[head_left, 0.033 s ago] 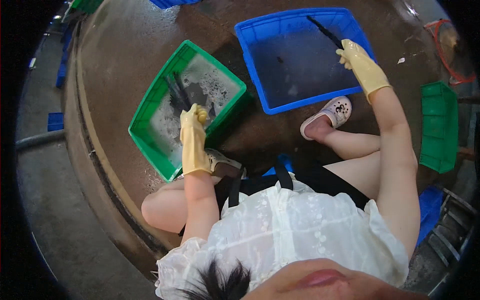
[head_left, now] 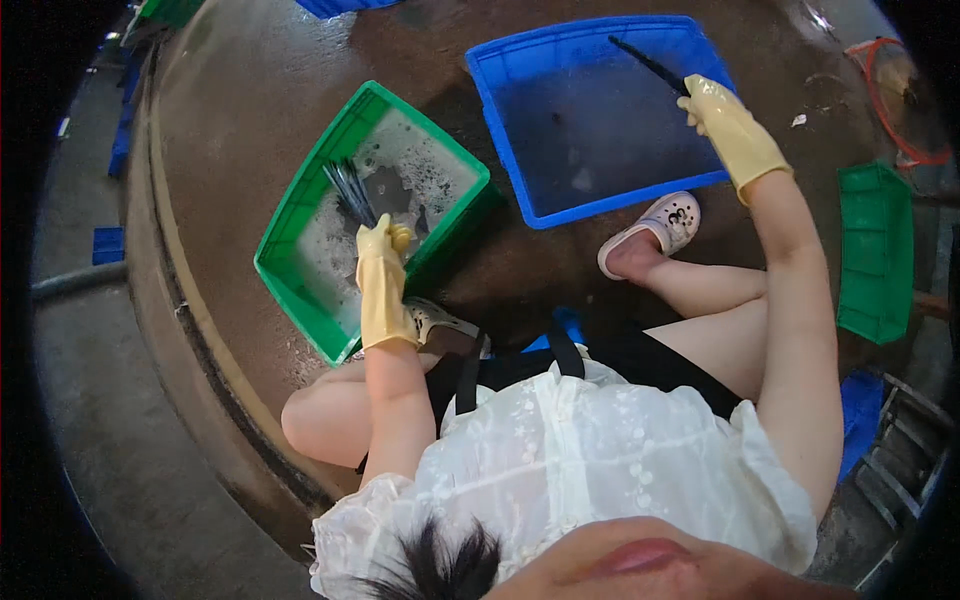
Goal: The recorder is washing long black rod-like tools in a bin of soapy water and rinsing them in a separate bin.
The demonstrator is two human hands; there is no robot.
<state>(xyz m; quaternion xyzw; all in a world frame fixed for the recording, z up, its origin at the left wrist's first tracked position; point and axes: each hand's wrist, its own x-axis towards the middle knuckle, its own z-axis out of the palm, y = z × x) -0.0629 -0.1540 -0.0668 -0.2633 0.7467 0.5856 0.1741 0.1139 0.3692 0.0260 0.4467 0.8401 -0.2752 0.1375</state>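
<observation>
Clamped on near ends, the right hand (head_left: 708, 108) is at the blue tub (head_left: 503, 140), the left hand (head_left: 381, 240) at the green tub (head_left: 290, 245). From the left hand a dark bundle (head_left: 348, 188) fans forward-left above suds (head_left: 430, 165); from the right, slanting likewise, extends one thin dark strip (head_left: 648, 62).

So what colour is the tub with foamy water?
The tub is green, seen best in the head view.

Wears long, shiny pale-yellow rubber gloves (head_left: 736, 140), a thin white flowery shirt (head_left: 560, 470), black bottoms (head_left: 632, 360) and pale holey clogs (head_left: 678, 220) with tiny charms (head_left: 680, 216).
</observation>
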